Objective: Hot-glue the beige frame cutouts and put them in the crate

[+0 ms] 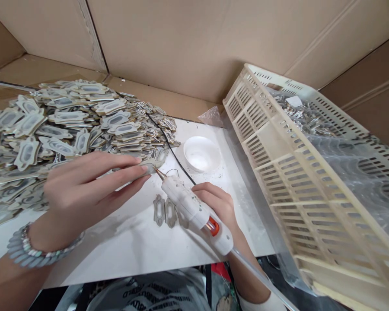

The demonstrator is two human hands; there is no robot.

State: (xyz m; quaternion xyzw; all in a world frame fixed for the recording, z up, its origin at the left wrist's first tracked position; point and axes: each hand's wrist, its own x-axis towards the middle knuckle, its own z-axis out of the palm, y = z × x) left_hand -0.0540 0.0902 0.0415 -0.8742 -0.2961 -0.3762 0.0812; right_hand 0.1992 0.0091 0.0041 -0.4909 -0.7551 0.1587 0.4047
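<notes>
My left hand [90,185] pinches a small flat ornate plaque piece [151,166] by its edge over the white board [129,242]. My right hand [218,205] grips a white hot glue gun [194,209] with an orange trigger. The gun's brass nozzle touches the end of the held piece. Two or three similar grey pieces [165,211] lie flat on the board just below the gun. A large heap of the same plaques [65,121] fills the left side behind my left hand.
A small white bowl [201,153] sits on the board behind the gun. A cream slotted plastic crate [311,181], lined with clear plastic and holding metallic bits, stands at the right. Cardboard walls [188,39] enclose the back. A black cable [173,151] crosses the board.
</notes>
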